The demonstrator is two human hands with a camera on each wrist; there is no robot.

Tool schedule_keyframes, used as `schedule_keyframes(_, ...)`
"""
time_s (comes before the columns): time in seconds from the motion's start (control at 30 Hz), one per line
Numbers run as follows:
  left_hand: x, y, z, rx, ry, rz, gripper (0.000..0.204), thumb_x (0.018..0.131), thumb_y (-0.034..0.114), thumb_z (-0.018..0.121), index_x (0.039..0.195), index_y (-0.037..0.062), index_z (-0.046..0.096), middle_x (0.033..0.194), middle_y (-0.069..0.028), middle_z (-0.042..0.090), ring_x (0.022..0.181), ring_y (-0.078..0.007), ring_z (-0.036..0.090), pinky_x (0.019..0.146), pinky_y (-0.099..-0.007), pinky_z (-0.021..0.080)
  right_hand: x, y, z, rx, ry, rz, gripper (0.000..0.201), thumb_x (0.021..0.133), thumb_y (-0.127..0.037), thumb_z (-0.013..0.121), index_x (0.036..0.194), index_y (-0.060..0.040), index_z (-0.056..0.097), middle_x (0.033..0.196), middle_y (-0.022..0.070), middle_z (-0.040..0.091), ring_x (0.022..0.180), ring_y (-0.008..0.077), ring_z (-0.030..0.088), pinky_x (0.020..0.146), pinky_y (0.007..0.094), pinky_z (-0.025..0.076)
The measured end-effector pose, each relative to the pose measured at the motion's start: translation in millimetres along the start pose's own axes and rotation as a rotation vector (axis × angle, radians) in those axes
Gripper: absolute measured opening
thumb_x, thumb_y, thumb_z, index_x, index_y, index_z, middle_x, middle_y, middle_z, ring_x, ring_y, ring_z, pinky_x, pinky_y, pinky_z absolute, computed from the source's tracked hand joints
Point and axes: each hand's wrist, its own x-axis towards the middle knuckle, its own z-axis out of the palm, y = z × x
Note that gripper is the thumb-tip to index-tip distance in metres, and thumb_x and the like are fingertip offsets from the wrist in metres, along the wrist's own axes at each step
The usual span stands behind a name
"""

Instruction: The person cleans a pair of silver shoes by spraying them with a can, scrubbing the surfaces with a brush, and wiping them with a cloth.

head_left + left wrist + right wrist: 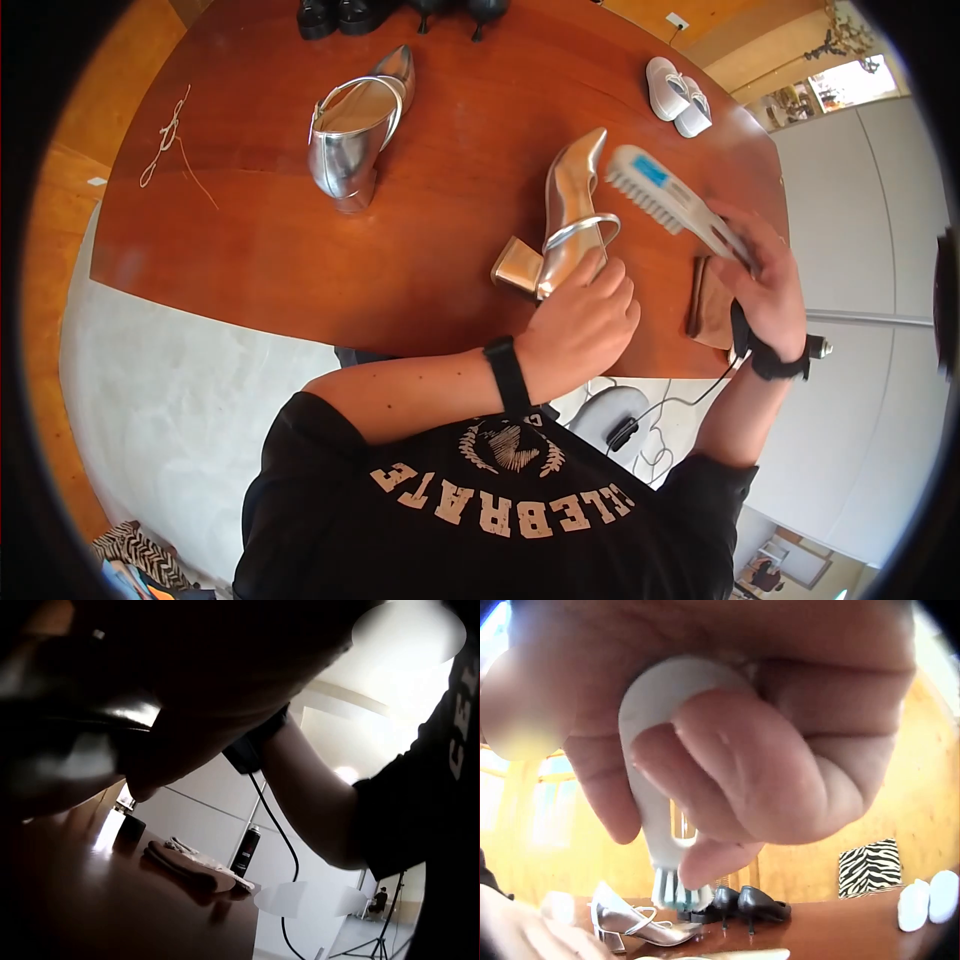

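A shiny silver pointed-toe shoe [572, 190] with a strap and block heel lies tilted on its side, toe pointing away. My left hand [587, 315] grips it at the heel end, fingers curled over the opening and hiding part of it. Just right of the shoe, my right hand [770, 285] holds a white scrub brush [680, 205] with a blue label, its bristles facing down and left. In the right wrist view, fingers curl round the brush handle [656, 814]. The matching silver shoe [345, 150] stands upright farther left on the table.
A folded brown cloth [712, 305] lies by the right table edge, with a dark spray can [247, 851] beside it. White shoes [680, 97] stand at the far right, black shoes [335, 15] at the back. A thin cord [170, 135] lies on the wooden table [240, 260].
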Motion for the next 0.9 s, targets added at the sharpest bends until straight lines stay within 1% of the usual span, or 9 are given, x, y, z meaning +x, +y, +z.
schedule_keyframes(0.1, -4, 7, 10, 0.099, -0.025, 0.047, 0.012, 0.077, 0.014, 0.064, 0.079, 0.0044, 0.070, 0.087, -0.0087, 0.065, 0.103, -0.0256, 0.057, 0.106, -0.0412, 0.041, 44, -25, 9, -0.106, -0.169, -0.068, 0.040, 0.084, 0.005, 0.066, 0.124, 0.0025, 0.067, 0.107, 0.0176, 0.072, 0.087, 0.0298, 0.073, 0.077, 0.0394, 0.056)
schedule_keyframes(0.23, -7, 12, 17, 0.138, -0.091, 0.054, 0.014, 0.078, 0.014, 0.065, 0.083, 0.0041, 0.072, 0.090, -0.0072, 0.067, 0.106, -0.0250, 0.057, 0.109, -0.0412, 0.041, 80, -47, 24, -0.437, -0.451, -0.204, 0.040, 0.083, -0.004, 0.071, 0.123, -0.0018, 0.070, 0.099, 0.0180, 0.074, 0.088, 0.0394, 0.069, 0.077, 0.0433, 0.055)
schedule_keyframes(0.33, -8, 11, 14, 0.144, -0.121, 0.062, 0.014, 0.079, 0.014, 0.064, 0.085, 0.0042, 0.073, 0.092, -0.0067, 0.068, 0.108, -0.0247, 0.057, 0.111, -0.0413, 0.040, 95, -26, 23, -0.619, -0.318, -0.217, 0.039, 0.084, -0.007, 0.070, 0.123, -0.0032, 0.070, 0.096, 0.0187, 0.073, 0.086, 0.0402, 0.068, 0.076, 0.0449, 0.054)
schedule_keyframes(0.37, -8, 11, 13, 0.135, -0.121, 0.061, 0.014, 0.079, 0.014, 0.064, 0.085, 0.0043, 0.073, 0.092, -0.0067, 0.068, 0.109, -0.0248, 0.057, 0.111, -0.0414, 0.040, 99, -20, 26, -0.570, -0.196, -0.184, 0.039, 0.084, -0.008, 0.070, 0.123, -0.0043, 0.071, 0.095, 0.0201, 0.072, 0.086, 0.0410, 0.067, 0.076, 0.0457, 0.053)
schedule_keyframes(0.5, -8, 9, 14, 0.090, -0.108, 0.069, 0.014, 0.078, 0.014, 0.065, 0.085, 0.0046, 0.073, 0.091, -0.0064, 0.067, 0.107, -0.0248, 0.057, 0.110, -0.0413, 0.040, 93, -29, 19, -0.524, -0.375, -0.203, 0.043, 0.082, -0.008, 0.071, 0.125, -0.0051, 0.070, 0.098, 0.0213, 0.072, 0.087, 0.0401, 0.068, 0.076, 0.0453, 0.053)
schedule_keyframes(0.6, -6, 7, 13, 0.084, -0.067, 0.062, 0.010, 0.077, 0.013, 0.064, 0.081, 0.0052, 0.070, 0.087, -0.0063, 0.065, 0.103, -0.0248, 0.057, 0.108, -0.0408, 0.041, 87, -18, 17, -0.407, -0.405, -0.053, 0.044, 0.083, -0.009, 0.072, 0.127, -0.0051, 0.070, 0.101, 0.0225, 0.072, 0.090, 0.0391, 0.069, 0.079, 0.0441, 0.053)
schedule_keyframes(0.7, -2, 3, 8, -0.014, -0.003, 0.042, 0.008, 0.076, 0.013, 0.065, 0.076, 0.0056, 0.067, 0.082, -0.0063, 0.061, 0.099, -0.0247, 0.056, 0.104, -0.0411, 0.042, 85, -16, 14, -0.522, -0.227, 0.030, 0.046, 0.084, -0.009, 0.072, 0.129, -0.0046, 0.069, 0.111, 0.0225, 0.072, 0.091, 0.0386, 0.069, 0.081, 0.0419, 0.054)
schedule_keyframes(0.8, 5, -5, -5, -0.078, 0.018, 0.012, 0.007, 0.074, 0.013, 0.065, 0.074, 0.0064, 0.065, 0.081, -0.0062, 0.060, 0.097, -0.0245, 0.056, 0.098, -0.0418, 0.043, 74, -13, 8, -0.379, -0.253, 0.074, 0.047, 0.087, -0.005, 0.069, 0.133, -0.0051, 0.066, 0.122, 0.0206, 0.070, 0.095, 0.0336, 0.070, 0.083, 0.0386, 0.055)
schedule_keyframes(0.9, 13, -11, -18, -0.056, -0.024, -0.060, 0.007, 0.080, 0.016, 0.069, 0.079, 0.0099, 0.067, 0.082, -0.0030, 0.062, 0.097, -0.0217, 0.057, 0.094, -0.0431, 0.041, 59, 10, 13, -0.134, 0.018, 0.010, 0.047, 0.091, -0.001, 0.067, 0.137, -0.0035, 0.063, 0.126, 0.0146, 0.070, 0.101, 0.0221, 0.068, 0.086, 0.0326, 0.053)
